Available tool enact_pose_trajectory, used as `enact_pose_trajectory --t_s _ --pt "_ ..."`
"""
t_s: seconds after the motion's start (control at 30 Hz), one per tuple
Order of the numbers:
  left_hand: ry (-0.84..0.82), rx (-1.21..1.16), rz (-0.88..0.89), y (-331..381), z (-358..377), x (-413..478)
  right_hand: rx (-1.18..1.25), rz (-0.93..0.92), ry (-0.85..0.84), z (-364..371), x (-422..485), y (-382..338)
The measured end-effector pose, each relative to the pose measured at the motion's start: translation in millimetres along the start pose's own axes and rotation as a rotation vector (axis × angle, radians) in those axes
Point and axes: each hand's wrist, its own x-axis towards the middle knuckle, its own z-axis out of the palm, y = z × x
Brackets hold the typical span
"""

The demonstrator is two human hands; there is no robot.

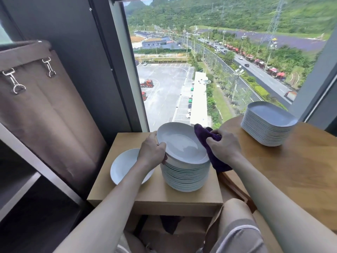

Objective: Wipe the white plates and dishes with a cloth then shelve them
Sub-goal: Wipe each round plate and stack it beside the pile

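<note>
2 bare arms, grey shorts with a pale hem stripe.

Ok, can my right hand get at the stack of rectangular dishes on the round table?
Probably yes: the stack of rectangular dishes sits to the right of the right hand with only bare round table between. The hand grips the purple cloth, though, so its fingers are not free.

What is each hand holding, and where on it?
The left hand grips the top plate by its left rim; the right hand clutches the purple cloth mid-length.

Small table holds a plate and plate stack; round table, stacked dishes.
</note>
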Motion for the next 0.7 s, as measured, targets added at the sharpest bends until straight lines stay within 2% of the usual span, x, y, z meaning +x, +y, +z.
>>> enact_pose_trajectory --t_s 0.27,0.5,0.7 --pt "0.139 -0.063 -0.007 -11.9 -34.8 -3.7 0.057 -0.022 0.011 -4.7 -2.2 -1.0" --pt "0.403 -0.287 -0.171 -66.7 -86.2 -11.6 0.019 -0.056 -0.043 8.9 -2.9 -7.3" --pt "0.441 -0.327 -0.279 -119.8 -83.1 -15.5 -0.084 -0.093 -0.087 22.9 -6.3 -13.5"
